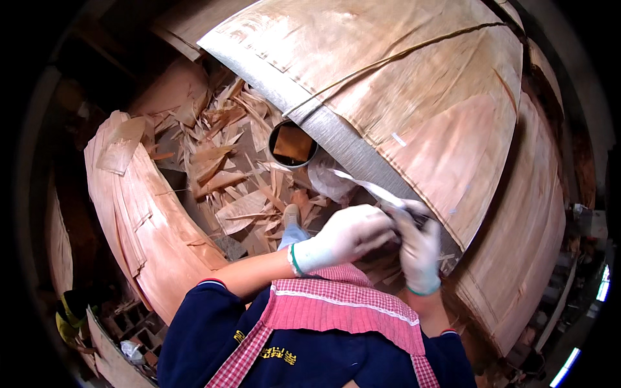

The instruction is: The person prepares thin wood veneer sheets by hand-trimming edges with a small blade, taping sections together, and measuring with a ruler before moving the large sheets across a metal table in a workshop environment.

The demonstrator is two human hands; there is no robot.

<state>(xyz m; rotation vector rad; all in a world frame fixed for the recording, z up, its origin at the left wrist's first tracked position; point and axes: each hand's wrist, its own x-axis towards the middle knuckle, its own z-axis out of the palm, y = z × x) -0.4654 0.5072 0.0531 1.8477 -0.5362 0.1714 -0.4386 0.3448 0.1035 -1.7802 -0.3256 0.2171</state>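
Beside the veneer edge, the right hand grips a white strip, the left hand, its hold unclear, alongside.

We're seeing broad wood veneer sheets covering most of the grey tabletop, while torn veneer scraps are littering the floor below!

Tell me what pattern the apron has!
The apron has pink and white checks; head view.

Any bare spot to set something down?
Free: narrow grey strip left of the stick, beside the wood sheet; the sheet itself beyond the stick. Crowded: below left, wood scraps beside the can; strip's right end, with left hand, right hand and white ribbon.
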